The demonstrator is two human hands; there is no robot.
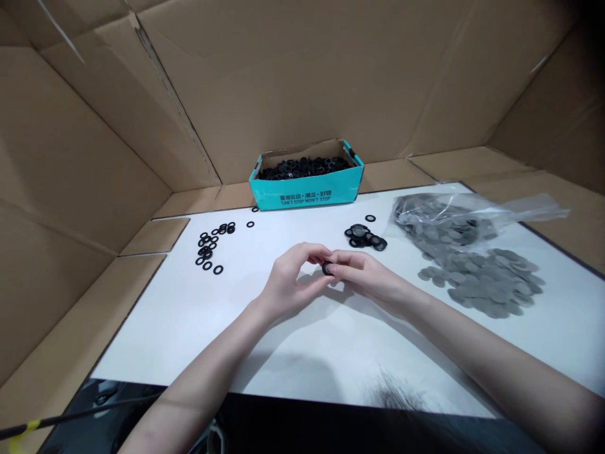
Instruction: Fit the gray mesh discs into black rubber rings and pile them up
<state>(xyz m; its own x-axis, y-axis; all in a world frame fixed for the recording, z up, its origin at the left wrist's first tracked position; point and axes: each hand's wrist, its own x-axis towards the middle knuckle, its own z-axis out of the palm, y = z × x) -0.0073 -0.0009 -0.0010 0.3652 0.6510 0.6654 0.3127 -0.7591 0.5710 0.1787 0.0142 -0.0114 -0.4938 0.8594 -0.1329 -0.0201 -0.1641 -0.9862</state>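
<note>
Both my hands meet over the middle of the white table (198, 328). My left hand (288, 284) and my right hand (363, 274) pinch one small black ring (327, 268) between their fingertips. A scatter of loose black rings (210, 247) lies to the left. A small heap of black rings (365, 237) sits just beyond my right hand. Grey round discs (482, 280) are spread out on the right, spilling from a clear plastic bag (454, 217).
A teal cardboard box (307, 189) full of black rings stands at the back centre. Brown cardboard walls (85, 157) enclose the table on the left, back and right. A dark cable with a yellow tip (28, 427) lies below the table's front edge.
</note>
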